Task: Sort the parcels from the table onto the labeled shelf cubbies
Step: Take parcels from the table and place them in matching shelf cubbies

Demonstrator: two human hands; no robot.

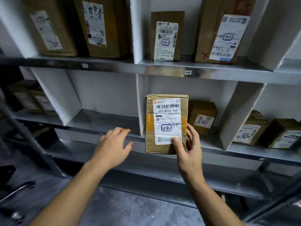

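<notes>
**Parcel marked 2-2 poised at the lip of its cubby**

The right hand (187, 149) grips the cardboard parcel (166, 123) by its lower right corner, thumb pressed on the label and fingers wrapped round the side. The parcel stands upright at the front edge of the middle shelf (244, 154), just beside the white divider (140, 103). I cannot tell whether its base rests on the shelf yet. The left hand (114, 147) is open, fingers relaxed, holding nothing, near the shelf lip of the neighbouring cubby.

The likely risk is that a one-corner grip lets the parcel tip forward off the edge if released too early. Pushed in askew, it could also catch on the divider.

A smaller box (202, 118) sits deeper in the same cubby to the right, limiting room on that side. More labelled parcels (250, 129) fill the next cubby, and others (166, 36) stand on the shelf above, whose front carries a small tag (187, 72).
</notes>
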